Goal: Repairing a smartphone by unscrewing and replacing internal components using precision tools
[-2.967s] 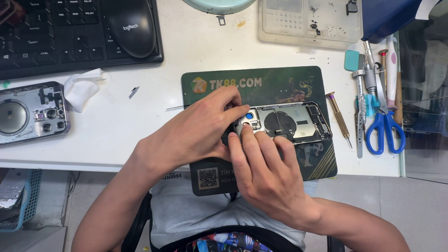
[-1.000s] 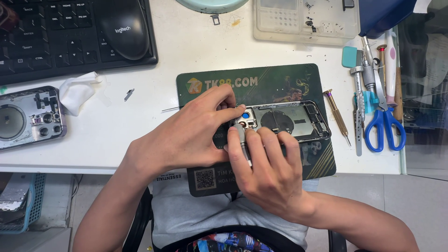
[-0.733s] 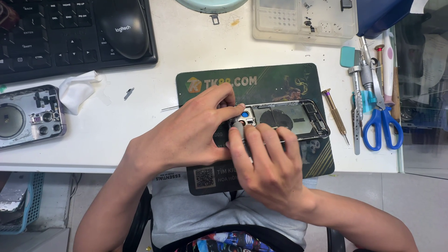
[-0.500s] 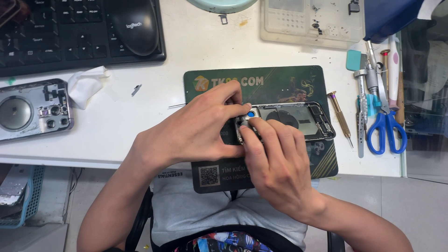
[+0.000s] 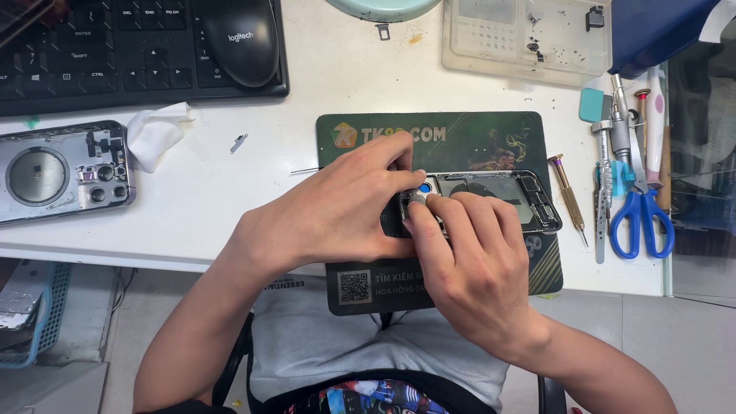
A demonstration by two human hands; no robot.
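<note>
Where hands (image 5: 399, 222) meet—metal (rectangular) phone frame (image 5: 498, 195)

Phone (image 5: 498, 195) on mat (image 5: 460, 138); scissors (image 5: 640, 218) right.

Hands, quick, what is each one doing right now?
Left hand: closed, gripping the end of the opened phone frame.
Right hand: fingertips pinched on a small part at the phone's camera corner.

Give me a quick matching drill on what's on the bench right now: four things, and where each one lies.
Things:
1. scissors
2. computer mouse
3. crumpled tissue
4. opened phone frame

Places:
A. on the keyboard
B. on the green mat, under both hands
C. among the tools at the right edge
D. beside the spare phone housing at the left

Pairs: 1-C, 2-A, 3-D, 4-B
</note>
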